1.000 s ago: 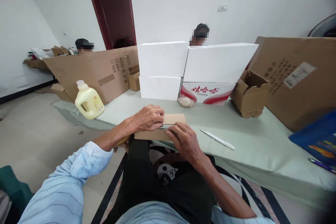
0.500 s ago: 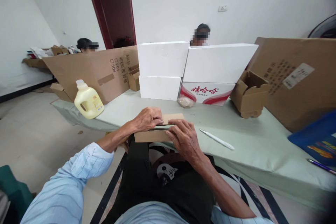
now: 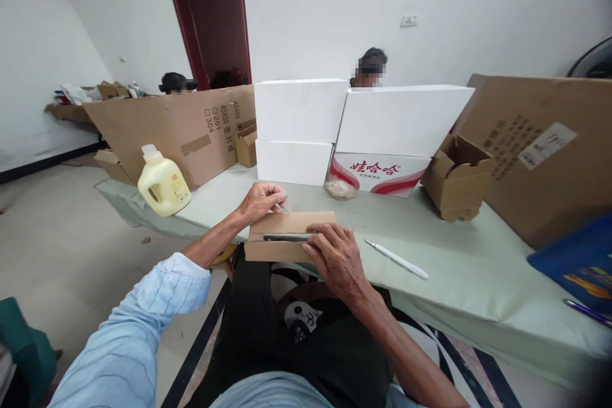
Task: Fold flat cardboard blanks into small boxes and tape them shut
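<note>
A small brown cardboard box [image 3: 292, 222] lies at the table's near edge. A dark gap or strip [image 3: 285, 238] runs between its top panels; I cannot tell which. My right hand [image 3: 335, 256] rests on the box's right end, fingers bent over the top and thumb side at the front, gripping it. Just above the far left corner is my left hand [image 3: 264, 201], its fingertips pinched on a small piece of clear film [image 3: 285, 206], perhaps tape. A white craft knife [image 3: 396, 259] lies on the cloth to the right of the box.
Behind stand stacked white boxes [image 3: 301, 111], with a clear tape roll or wrapped bundle [image 3: 340, 189] before them. A yellow jug [image 3: 164, 183] stands left. Large cartons [image 3: 540, 140] flank the table; an open small box [image 3: 456, 178], blue packet and pen are right. Two people sit beyond.
My left hand has lifted off the box, moving up and left with clear film in its fingertips. More of the box top now shows. My right hand stays on the box.
</note>
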`<state>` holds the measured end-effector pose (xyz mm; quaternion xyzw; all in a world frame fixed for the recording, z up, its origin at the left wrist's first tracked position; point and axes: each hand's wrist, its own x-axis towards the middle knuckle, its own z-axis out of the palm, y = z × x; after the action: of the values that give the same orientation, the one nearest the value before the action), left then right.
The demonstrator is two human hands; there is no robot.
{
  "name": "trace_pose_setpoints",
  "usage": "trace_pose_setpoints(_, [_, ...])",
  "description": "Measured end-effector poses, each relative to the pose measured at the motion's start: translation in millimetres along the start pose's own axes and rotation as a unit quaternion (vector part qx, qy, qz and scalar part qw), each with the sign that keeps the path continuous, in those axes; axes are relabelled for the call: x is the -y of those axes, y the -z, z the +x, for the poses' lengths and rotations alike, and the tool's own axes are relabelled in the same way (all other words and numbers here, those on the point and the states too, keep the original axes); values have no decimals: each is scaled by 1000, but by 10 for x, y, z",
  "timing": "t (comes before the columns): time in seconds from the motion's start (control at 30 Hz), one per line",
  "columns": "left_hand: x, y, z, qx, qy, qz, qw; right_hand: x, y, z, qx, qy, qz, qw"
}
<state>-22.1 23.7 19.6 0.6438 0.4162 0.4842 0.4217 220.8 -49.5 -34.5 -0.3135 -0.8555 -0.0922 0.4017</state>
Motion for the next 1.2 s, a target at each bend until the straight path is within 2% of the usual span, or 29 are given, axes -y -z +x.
trace_pose_setpoints(0.2, [33, 56, 42, -23, 44, -106, 993, -11, -10, 14, 6, 2, -1, 1000])
trace_pose_setpoints(0.33, [44, 90, 102, -25, 57, -138, 988, -2, -4, 38, 14, 5, 6, 1000])
trace_pose_setpoints(0.53, [19, 121, 204, -64, 37, -161, 984, -8, 2, 52, 17, 8, 10, 1000])
trace_pose_setpoints(0.7, [-105, 104, 248, -77, 6, -148, 986, -98, -64, 134, 5, 1, -7, 1000])
trace_pose_setpoints(0.83, [-272, 65, 338, -80, -24, -132, 988, -203, -95, 394, 68, -43, -44, 996])
trace_pose_setpoints(1.0, [-454, -51, 573, -68, -60, -76, 993, -398, -144, 813, 140, -126, -63, 980])
trace_pose_setpoints(1.2, [-512, -327, 1089, -17, -67, 3, 998, -629, -299, 1022, 138, -152, -48, 978])
